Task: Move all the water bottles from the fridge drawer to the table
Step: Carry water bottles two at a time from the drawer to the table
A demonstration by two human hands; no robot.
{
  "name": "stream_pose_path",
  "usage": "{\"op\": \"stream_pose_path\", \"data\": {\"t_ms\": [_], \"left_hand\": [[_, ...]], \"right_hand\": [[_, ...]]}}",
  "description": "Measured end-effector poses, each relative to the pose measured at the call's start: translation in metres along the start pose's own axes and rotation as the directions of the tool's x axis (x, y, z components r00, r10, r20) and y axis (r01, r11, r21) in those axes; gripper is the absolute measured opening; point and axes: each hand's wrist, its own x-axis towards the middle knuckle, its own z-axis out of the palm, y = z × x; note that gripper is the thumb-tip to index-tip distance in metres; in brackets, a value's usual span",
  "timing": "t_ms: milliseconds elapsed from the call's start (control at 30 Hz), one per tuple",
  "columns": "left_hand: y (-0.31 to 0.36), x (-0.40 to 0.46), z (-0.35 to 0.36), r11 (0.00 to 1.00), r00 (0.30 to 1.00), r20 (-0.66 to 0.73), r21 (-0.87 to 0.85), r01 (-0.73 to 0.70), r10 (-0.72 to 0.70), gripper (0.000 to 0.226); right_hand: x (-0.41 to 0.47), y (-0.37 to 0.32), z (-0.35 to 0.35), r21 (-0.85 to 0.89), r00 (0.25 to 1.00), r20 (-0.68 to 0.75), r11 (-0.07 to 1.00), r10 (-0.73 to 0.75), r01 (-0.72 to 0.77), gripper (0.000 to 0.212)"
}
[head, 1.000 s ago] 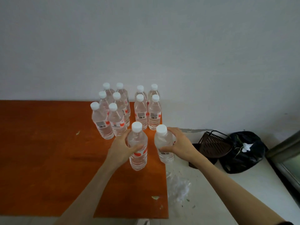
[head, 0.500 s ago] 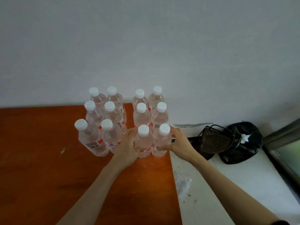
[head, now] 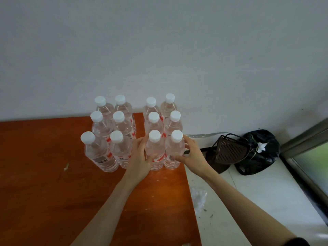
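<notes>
- Ten bottles (head: 108,150) stood on the table (head: 44,183).
- Our left hand (head: 140,157) wrapped the left front bottle (head: 154,151).
- Our right hand (head: 190,155) wrapped its neighbour (head: 174,150), both seated; placing step.
- Next: let go, return to fridge.

Twelve clear water bottles (head: 122,151) with white caps are standing upright on the orange tabletop (head: 44,192), two sitting inside the left grip (head: 140,160) and right grip (head: 191,157), ten beyond and left.
</notes>
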Motion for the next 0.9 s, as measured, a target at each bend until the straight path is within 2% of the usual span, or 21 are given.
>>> {"op": "stream_pose_path", "data": {"t_ms": [100,200,333,433,533,633,800,900], "left_hand": [[0.003,-0.003,0.001,0.999,0.999,-0.015,-0.035,0.029,-0.030,0.066],[0.009,-0.011,0.002,0.998,0.998,-0.014,-0.030,0.054,-0.055,0.070],[0.027,-0.040,0.003,0.999,0.995,-0.101,-0.042,0.007,-0.011,0.073],[0.049,-0.071,0.003,0.988,0.990,-0.059,0.090,-0.124,0.130,0.077],[0.080,-0.098,0.003,0.905,0.959,0.065,0.320,-0.281,0.275,0.082],[0.119,-0.118,0.007,0.803,0.930,0.146,0.472,-0.364,0.336,0.082],[0.189,-0.147,0.015,0.666,0.844,0.262,0.523,-0.531,0.467,0.080],[0.230,-0.166,0.026,0.605,0.761,0.281,0.475,-0.639,0.584,0.079]], "right_hand": [[-0.011,-0.003,0.001,0.078,0.999,0.037,0.997,0.014,-0.017,0.060],[-0.027,-0.010,-0.004,0.043,0.998,0.067,0.999,0.001,-0.003,0.063],[-0.061,-0.013,-0.024,-0.131,0.996,0.081,0.991,-0.023,0.033,0.063],[-0.089,0.002,-0.047,-0.343,0.998,0.017,0.937,-0.057,0.059,0.076],[-0.126,0.017,-0.077,-0.603,0.985,-0.067,0.793,-0.159,0.088,0.080],[-0.172,0.024,-0.109,-0.754,0.954,-0.142,0.653,-0.264,0.069,0.085],[-0.258,0.022,-0.158,-0.843,0.903,-0.292,0.532,-0.317,-0.086,0.090],[-0.311,0.019,-0.184,-0.827,0.854,-0.408,0.526,-0.322,-0.196,0.090]]}}
